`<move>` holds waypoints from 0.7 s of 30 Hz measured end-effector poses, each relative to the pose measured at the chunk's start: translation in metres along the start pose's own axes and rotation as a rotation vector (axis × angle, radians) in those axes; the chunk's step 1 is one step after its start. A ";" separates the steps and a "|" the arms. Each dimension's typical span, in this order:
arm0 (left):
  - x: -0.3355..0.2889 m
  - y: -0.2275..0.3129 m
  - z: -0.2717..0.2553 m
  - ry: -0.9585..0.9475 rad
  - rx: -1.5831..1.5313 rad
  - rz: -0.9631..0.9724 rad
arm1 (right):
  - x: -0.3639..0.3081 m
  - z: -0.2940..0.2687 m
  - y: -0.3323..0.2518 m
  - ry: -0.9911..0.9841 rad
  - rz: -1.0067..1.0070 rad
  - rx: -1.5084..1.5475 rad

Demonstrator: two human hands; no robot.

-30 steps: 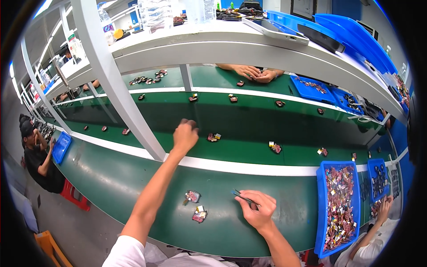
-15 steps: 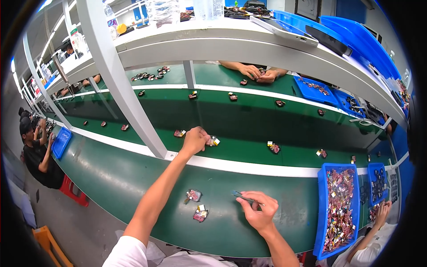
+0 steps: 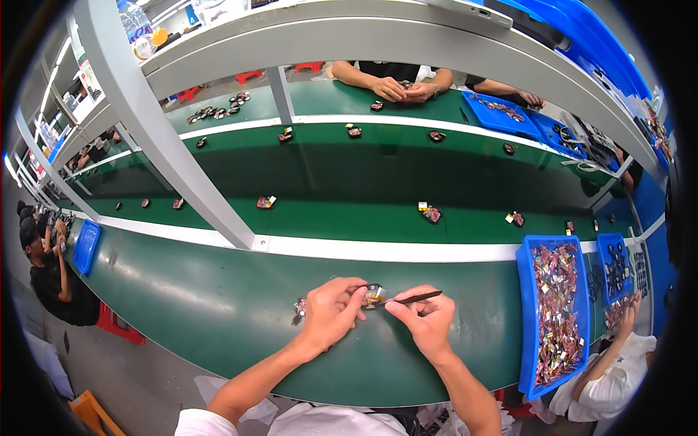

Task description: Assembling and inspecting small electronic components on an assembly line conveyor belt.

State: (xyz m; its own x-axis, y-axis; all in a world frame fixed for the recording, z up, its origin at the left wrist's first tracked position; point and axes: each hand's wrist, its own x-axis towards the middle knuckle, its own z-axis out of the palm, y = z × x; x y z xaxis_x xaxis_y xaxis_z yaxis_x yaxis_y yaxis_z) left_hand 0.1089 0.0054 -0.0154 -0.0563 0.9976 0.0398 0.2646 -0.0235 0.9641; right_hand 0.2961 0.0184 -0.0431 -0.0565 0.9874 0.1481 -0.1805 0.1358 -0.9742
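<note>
Grips dark tweezers (image 3: 420, 296) in right hand (image 3: 429, 323), long axis nearly crosswise, tips leftward at small electronic assembly (image 3: 375, 296) | pinches that assembly in left hand (image 3: 331, 314) over green worktop (image 3: 218, 312), its long axis unclear | has second assembly (image 3: 298, 311) just left of left hand, partly hidden | faces similar assemblies (image 3: 432, 214) spaced along green belt (image 3: 349, 225) beyond white rail (image 3: 363, 251)

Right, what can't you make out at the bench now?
All in the head view:
Small black-and-yellow electronic part: partly hidden by the left hand.
Slim dark tweezers in the right hand: tips too small to tell whether they touch it.
Small mottled part, further left: partly covered by the left hand.
Flat white phone: cut off by the upper edge.
</note>
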 end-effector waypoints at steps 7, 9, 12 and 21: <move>-0.004 -0.004 0.010 0.025 -0.028 0.059 | -0.002 -0.001 0.001 0.052 -0.032 -0.084; -0.005 -0.005 0.011 0.029 -0.042 0.063 | -0.002 -0.003 0.004 0.055 -0.038 -0.105; -0.006 -0.005 0.009 0.046 -0.074 0.044 | -0.003 -0.001 0.002 0.058 -0.052 -0.146; -0.007 -0.006 0.014 0.036 -0.120 0.034 | -0.002 -0.001 0.005 0.065 -0.074 -0.178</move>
State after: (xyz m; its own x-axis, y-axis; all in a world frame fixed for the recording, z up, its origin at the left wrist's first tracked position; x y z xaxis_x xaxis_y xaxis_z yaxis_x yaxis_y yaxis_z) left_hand 0.1208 -0.0005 -0.0251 -0.0843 0.9932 0.0808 0.1504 -0.0675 0.9863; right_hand 0.2961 0.0174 -0.0483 0.0149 0.9767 0.2143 -0.0046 0.2144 -0.9767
